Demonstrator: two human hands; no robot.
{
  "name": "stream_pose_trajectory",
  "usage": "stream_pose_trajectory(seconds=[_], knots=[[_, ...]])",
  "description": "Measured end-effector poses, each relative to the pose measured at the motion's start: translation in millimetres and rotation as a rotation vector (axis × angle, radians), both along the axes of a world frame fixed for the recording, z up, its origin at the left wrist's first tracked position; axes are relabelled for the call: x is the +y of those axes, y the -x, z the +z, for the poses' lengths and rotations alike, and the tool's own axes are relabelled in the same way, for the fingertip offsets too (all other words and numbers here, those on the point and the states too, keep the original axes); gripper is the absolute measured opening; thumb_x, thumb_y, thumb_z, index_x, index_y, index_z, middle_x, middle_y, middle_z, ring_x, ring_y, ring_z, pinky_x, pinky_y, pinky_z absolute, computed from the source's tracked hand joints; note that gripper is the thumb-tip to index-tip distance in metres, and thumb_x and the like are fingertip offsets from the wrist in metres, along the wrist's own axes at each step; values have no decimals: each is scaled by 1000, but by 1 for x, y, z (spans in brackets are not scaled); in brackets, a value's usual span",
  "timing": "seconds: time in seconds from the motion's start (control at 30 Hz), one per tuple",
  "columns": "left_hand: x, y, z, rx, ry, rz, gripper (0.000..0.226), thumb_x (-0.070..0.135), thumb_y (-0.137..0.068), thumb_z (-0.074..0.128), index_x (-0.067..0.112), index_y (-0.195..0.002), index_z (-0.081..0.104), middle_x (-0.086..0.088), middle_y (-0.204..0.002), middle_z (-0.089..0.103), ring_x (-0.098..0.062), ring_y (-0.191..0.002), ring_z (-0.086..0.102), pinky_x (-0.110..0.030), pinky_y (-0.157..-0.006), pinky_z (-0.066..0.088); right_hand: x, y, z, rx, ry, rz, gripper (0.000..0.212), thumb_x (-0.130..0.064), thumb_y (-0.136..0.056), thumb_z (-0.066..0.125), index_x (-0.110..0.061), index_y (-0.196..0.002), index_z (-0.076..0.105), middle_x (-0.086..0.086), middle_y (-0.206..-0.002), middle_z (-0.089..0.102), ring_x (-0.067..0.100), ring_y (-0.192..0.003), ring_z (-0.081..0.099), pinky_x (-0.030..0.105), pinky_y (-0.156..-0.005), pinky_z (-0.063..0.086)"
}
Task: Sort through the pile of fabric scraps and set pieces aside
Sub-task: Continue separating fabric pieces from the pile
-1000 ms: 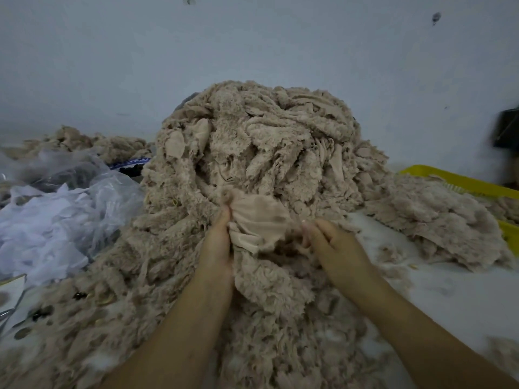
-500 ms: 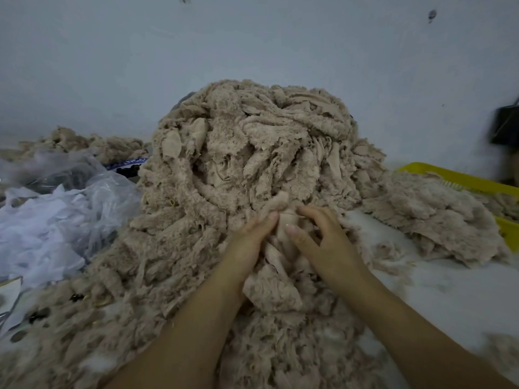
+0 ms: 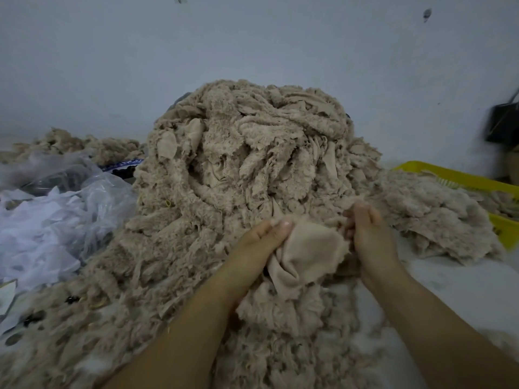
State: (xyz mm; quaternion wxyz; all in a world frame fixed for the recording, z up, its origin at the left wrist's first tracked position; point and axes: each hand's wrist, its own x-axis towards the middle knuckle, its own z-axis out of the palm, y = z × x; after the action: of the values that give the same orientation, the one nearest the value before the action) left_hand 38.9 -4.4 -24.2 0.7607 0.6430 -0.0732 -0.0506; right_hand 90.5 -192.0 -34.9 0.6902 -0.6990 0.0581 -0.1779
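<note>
Since half a second ago the hands have parted: left hand point(image 3: 259, 241) and right hand point(image 3: 368, 234) each pinch an edge of a smooth beige fabric scrap point(image 3: 310, 252), lower centre, against the fluffy beige scrap pile point(image 3: 238, 164) (seemingly singled out for setting aside).

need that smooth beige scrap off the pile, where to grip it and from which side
Probably pinch the smooth scrap at its upper side edges, from above: it lies spread face up on the pile, with left hand and right hand at those edges.
</note>
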Motion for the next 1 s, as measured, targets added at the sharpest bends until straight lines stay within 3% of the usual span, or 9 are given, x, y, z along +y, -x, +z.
stream_pose_trajectory(seconds=[0.17, 0.27, 0.37, 0.47, 0.53, 0.6, 0.73, 0.87, 1.0], knots=[[17, -12, 5, 260, 552, 176, 49, 46, -90, 59, 5, -114, 68, -18, -96, 73, -26, -74, 72, -33, -67, 61, 12, 6, -8, -31, 401, 194, 42, -60, -99, 33, -32, -85, 62, -10, -103, 60, 15, -106, 52, 40, -95, 40], [27, -16, 7, 343, 800, 240, 46, 43, -102, 46, 3, -92, 67, -13, -68, 72, -20, -50, 70, -22, -36, 50, 24, 21, 0, -191, 487, 210, 39, -68, -93, 28, -39, -79, 49, -10, -96, 48, 11, -100, 45, 28, -87, 33], [26, -21, 7, 330, 782, 315, 56, 46, -105, 38, 0, -96, 70, -19, -83, 75, -28, -68, 74, -34, -53, 60, 26, 36, 6, -252, 480, 441, 63, -75, -87, 32, -22, -93, 67, -8, -97, 60, 5, -92, 56, 18, -77, 45], [26, -23, 5, 308, 800, 345, 59, 49, -106, 32, 1, -107, 66, -22, -89, 75, -32, -75, 75, -39, -58, 59, 37, 45, 3, -151, 787, 779, 58, -78, -81, 47, -27, -98, 67, -13, -96, 57, 0, -89, 55, 15, -74, 44], [27, -23, 5, 292, 855, 340, 59, 50, -105, 34, 1, -110, 66, -22, -97, 75, -32, -78, 76, -39, -57, 61, 40, 43, -2, -166, 914, 829, 45, -56, -90, 59, -12, -95, 64, -5, -92, 54, 6, -85, 51, 22, -75, 43], [30, -23, 4, 253, 907, 331, 57, 50, -104, 36, 4, -117, 66, -21, -112, 72, -33, -93, 74, -46, -79, 59, 38, 43, -2, -119, 721, 748, 27, -36, -95, 61, -11, -90, 66, -4, -84, 61, 6, -77, 57, 24, -71, 45], [32, -27, 1, 168, 965, 370, 53, 46, -106, 34, 7, -133, 57, -18, -133, 63, -32, -125, 58, -48, -112, 40, 24, 34, 12, 161, -170, 546, 27, -35, -97, 57, -22, -91, 79, 3, -100, 77, 21, -95, 73, 37, -85, 55], [31, -28, 2, 162, 977, 373, 50, 43, -107, 34, 7, -133, 57, -15, -132, 64, -26, -124, 58, -39, -110, 42, 14, 29, 21, 251, -500, 568, 30, -43, -91, 56, -26, -92, 81, 3, -109, 75, 20, -97, 73, 31, -66, 60], [26, -24, 3, 134, 831, 285, 47, 41, -106, 37, 9, -132, 59, -9, -122, 71, -21, -109, 69, -32, -81, 58, 13, 28, 19, 261, -637, 634, 35, -42, -95, 52, -21, -98, 81, 6, -112, 74, 22, -98, 73, 34, -68, 60]])
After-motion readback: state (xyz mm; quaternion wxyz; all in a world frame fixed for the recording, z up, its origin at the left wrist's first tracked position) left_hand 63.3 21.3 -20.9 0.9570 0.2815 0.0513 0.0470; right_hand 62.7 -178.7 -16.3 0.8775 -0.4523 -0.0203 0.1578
